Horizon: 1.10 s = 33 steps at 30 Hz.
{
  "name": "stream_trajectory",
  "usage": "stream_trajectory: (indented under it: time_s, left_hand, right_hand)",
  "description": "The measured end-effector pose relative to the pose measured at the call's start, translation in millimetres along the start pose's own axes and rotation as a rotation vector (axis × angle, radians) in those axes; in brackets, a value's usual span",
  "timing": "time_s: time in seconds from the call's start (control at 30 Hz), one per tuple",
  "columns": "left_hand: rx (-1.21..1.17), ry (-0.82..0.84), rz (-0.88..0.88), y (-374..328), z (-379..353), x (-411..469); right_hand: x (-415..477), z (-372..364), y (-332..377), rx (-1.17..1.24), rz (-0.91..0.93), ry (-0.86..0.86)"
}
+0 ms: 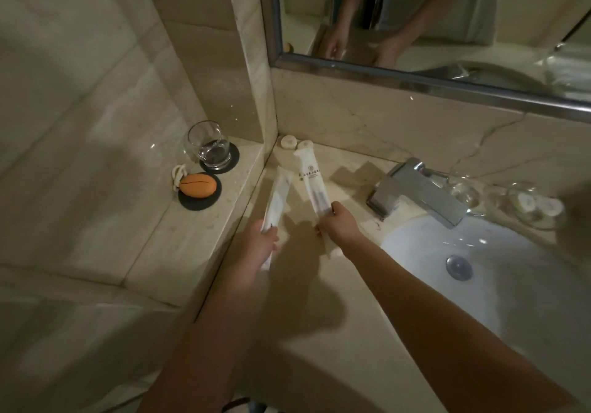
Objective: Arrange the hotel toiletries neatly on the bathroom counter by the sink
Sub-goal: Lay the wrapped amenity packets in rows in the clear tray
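Dim hotel bathroom, beige marble table (319, 300) left of the white oval sink (479, 268). Our left hand (259, 240) grips the near end of a long white plastic sachet (278, 195). Our right hand (335, 223) pinches the tail of a white printed toiletry tube (311, 179). Both point toward the back corner, slightly splayed. We judge the end grips let us swing them parallel. Lifted or resting, we cannot tell.

Open passage over near counter (319, 332); blocked right by tap (419, 191), left by raised ledge (204, 220), corner by small caps (287, 141).
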<state>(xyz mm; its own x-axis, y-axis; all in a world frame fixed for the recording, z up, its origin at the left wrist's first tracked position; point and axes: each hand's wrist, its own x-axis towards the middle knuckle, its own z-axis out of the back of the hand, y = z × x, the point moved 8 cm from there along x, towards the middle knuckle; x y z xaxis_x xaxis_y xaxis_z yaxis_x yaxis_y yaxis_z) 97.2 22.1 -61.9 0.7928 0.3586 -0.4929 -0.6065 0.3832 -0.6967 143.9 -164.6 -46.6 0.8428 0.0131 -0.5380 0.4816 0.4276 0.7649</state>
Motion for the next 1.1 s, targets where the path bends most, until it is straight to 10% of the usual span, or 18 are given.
stream_trajectory:
  time_s: [0.77,1.1]
  left_hand:
    - [-0.214,0.061,-0.273,-77,-158,-186]
    - [-0.017,0.456,-0.394,-133,-268,-265]
  right_hand:
    - [-196,217,-175,-0.093,0.086,-0.348]
    - [-255,301,-246,-0.286,0.129,-0.429]
